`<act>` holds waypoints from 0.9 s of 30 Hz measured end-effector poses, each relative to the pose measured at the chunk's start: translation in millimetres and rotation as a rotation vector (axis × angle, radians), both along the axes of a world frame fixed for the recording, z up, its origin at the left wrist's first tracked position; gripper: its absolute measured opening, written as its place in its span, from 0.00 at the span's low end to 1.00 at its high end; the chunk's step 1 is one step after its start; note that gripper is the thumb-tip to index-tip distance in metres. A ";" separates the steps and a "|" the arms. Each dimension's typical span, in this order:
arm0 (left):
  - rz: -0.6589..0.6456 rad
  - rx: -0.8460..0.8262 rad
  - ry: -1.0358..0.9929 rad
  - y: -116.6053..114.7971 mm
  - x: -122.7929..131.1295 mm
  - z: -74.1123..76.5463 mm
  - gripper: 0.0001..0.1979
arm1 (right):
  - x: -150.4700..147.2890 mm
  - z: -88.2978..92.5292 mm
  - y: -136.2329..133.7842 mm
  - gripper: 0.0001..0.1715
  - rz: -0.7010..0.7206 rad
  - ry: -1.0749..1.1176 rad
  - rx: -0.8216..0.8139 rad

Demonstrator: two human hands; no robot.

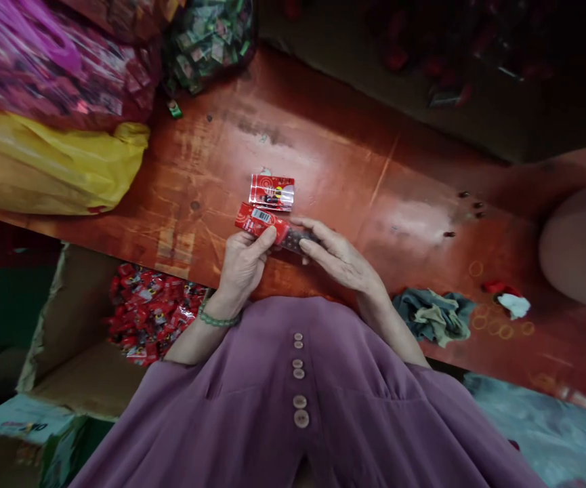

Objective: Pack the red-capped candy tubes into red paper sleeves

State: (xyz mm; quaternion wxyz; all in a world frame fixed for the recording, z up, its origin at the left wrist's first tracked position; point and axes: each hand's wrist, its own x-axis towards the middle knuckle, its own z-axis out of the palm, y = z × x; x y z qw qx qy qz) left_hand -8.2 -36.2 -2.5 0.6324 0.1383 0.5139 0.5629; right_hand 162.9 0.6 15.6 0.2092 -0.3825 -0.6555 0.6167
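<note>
My left hand [249,259] pinches a red printed sleeve [259,218] with a barcode, thumb on top. My right hand [334,252] has its fingers round the far end of a see-through pack of small dark balls [293,238]. This pack meets the sleeve's right end; how far it reaches inside is hidden. Just beyond my hands, a flat red printed wrapper [272,191] lies on the table.
The reddish table [333,163] holds stuffed bags [69,159] at left and a pale round tub [582,244] at right. Near the tub lie loose dark balls [464,194], rubber bands [505,331] and a grey-green cloth [432,315]. An open carton [49,325] holds red packets [153,312].
</note>
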 end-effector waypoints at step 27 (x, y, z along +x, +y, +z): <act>-0.108 0.087 0.047 -28.0 3.1 9.8 0.17 | -32.1 -17.7 -18.0 0.29 -0.227 0.235 -0.216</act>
